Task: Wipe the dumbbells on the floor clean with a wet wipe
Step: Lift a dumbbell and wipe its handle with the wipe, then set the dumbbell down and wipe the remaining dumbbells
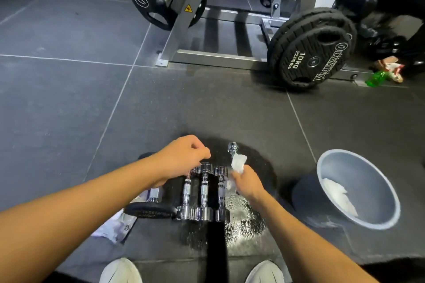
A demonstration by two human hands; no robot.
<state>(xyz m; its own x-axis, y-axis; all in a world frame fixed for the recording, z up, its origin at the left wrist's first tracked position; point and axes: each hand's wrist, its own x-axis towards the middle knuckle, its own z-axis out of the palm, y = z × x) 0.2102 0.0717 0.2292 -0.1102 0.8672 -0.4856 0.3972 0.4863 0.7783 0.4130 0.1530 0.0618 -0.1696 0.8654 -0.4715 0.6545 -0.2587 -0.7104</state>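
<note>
Dark rubber floor tiles (69,89) with thin pale lines between them cover the gym. Three shiny chrome dumbbells (203,190) lie side by side on the floor, close in front of the person. A fourth chrome dumbbell (232,147) lies just to their right, with its far end poking out past the wipe. Around the dumbbells the floor is wet and shiny.

The right hand (247,182) grips a crumpled white wet wipe (238,162) with curled fingers and holds it against the fourth dumbbell. The left hand (184,156) hangs over the far ends of the three dumbbells. Its fingers are curled, but what they hold, if anything, cannot be seen.

A black flat thing (149,212) with small writing lies to the left of the dumbbells, and a pale packet (115,227) lies partly under it. A grey bucket (358,190) stands to the right, well apart, with white wipes in it. Farther back stands a grey metal machine frame (218,57) with black weight plates (312,53) marked "OLYMPIA" and "10 kg". Two white shoes (120,271) show at the bottom edge.
</note>
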